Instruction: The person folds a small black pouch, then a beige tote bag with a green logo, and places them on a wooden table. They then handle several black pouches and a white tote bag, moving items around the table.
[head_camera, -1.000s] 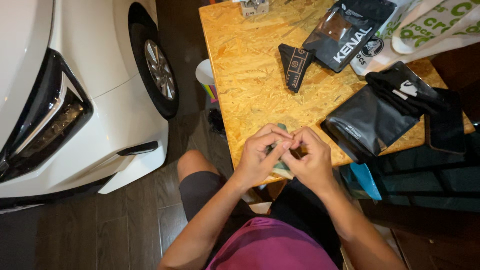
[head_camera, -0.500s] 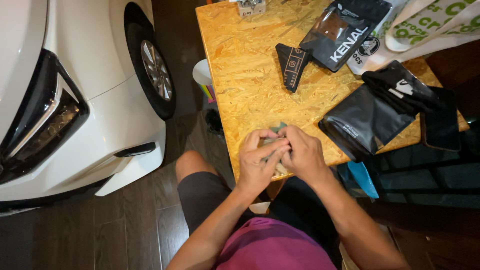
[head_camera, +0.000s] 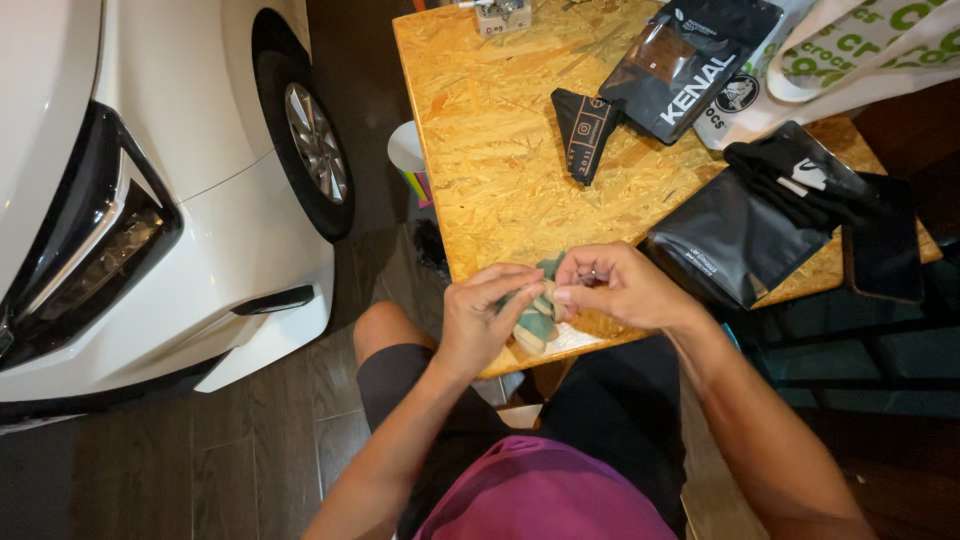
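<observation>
Both hands meet over the near edge of a chipboard table (head_camera: 500, 150). My left hand (head_camera: 480, 315) and my right hand (head_camera: 610, 285) pinch a small folded piece of green and cream fabric (head_camera: 538, 318) between them. The right thumb and forefinger also seem to grip something tiny at the fabric's top, too small to make out. Most of the fabric is hidden by the fingers.
On the table lie a black glossy pouch (head_camera: 735, 245), a black printed bag (head_camera: 690, 65), a small black folded item (head_camera: 583, 130), black cloth (head_camera: 800, 185), a dark phone (head_camera: 885, 245) and a white tote (head_camera: 860, 50). A white car (head_camera: 150, 200) stands left; a cup (head_camera: 408, 155) sits beside the table.
The hands have drawn slightly apart, and the green fabric now shows more between them. The view shifted a little; nothing on the table has moved.
</observation>
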